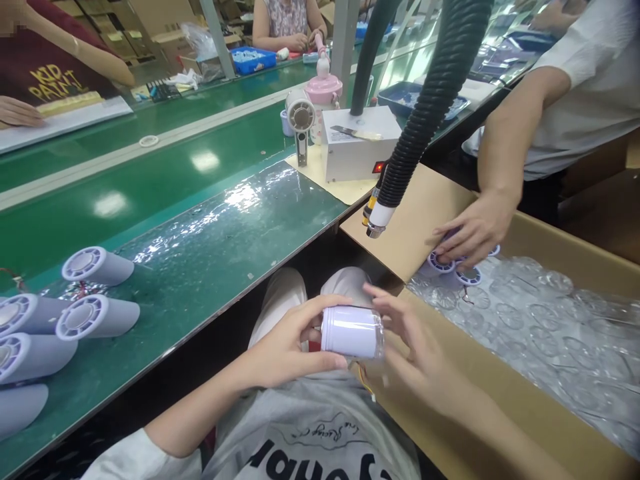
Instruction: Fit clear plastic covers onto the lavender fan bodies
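Observation:
My left hand (300,343) is closed around a lavender cylindrical fan housing (351,331), lying sideways above my lap. A clear plastic rim or cap (379,333) shows at the housing's right end. Thin wires (367,383) with a small white connector dangle below it. My right hand (415,347) is beside that clear end, fingers apart and slightly blurred; whether it touches the plastic I cannot tell. Several similar lavender housings (100,317) lie on the green bench at the left.
A cardboard box (445,373) of clear plastic pieces (530,320) stands at my right. A co-worker's hand (473,230) reaches to lavender housings (469,275) inside it. A black hose (425,113) hangs ahead, by a white machine box (357,143) and a handheld fan (301,123).

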The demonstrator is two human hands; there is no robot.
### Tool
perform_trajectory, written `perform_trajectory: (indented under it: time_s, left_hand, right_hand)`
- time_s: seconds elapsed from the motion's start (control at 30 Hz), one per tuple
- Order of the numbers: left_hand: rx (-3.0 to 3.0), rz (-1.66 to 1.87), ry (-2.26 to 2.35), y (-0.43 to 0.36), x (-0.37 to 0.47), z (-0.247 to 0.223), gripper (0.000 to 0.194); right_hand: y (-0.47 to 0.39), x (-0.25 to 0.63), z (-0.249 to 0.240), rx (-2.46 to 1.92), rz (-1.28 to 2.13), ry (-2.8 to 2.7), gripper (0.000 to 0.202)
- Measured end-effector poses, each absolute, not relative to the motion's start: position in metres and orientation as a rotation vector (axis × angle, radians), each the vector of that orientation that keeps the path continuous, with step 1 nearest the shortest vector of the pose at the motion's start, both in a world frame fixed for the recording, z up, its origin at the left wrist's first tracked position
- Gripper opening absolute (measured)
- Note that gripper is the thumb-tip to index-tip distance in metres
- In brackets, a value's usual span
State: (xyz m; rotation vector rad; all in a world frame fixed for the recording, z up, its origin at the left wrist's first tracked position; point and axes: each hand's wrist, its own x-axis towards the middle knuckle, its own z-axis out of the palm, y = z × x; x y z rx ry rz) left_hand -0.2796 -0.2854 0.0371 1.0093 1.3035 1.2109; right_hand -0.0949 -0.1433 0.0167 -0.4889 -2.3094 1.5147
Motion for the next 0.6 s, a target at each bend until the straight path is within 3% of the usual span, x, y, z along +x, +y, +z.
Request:
perform_trajectory:
  time_s: [0.07, 0.13, 0.33, 0.6]
  left_hand:
    - [0.967, 1.192, 1.282, -0.285, -0.279, 0.038, 0.062]
    - [0.958, 1.18, 1.266, -0.284, -0.28, 0.038, 0.065]
    - [1.043, 1.189, 1.213, -0.285, -0.283, 0.037, 0.072]
    - [0.818, 1.135, 1.047, -0.285, -0.276, 0.014, 0.081]
  right_hand:
    - [-0.141, -0.091, 0.016, -0.138, 1.308, -2.367, 0.052]
    - [-0.14, -0.09, 0.017, -0.03, 1.374, -2.392, 0.058]
    - [-0.144, -0.092, 0.026, -0.501, 2.283, -1.886, 0.047]
    - [-0.151, -0.096, 0.016, -0.705, 2.375, -1.869, 0.049]
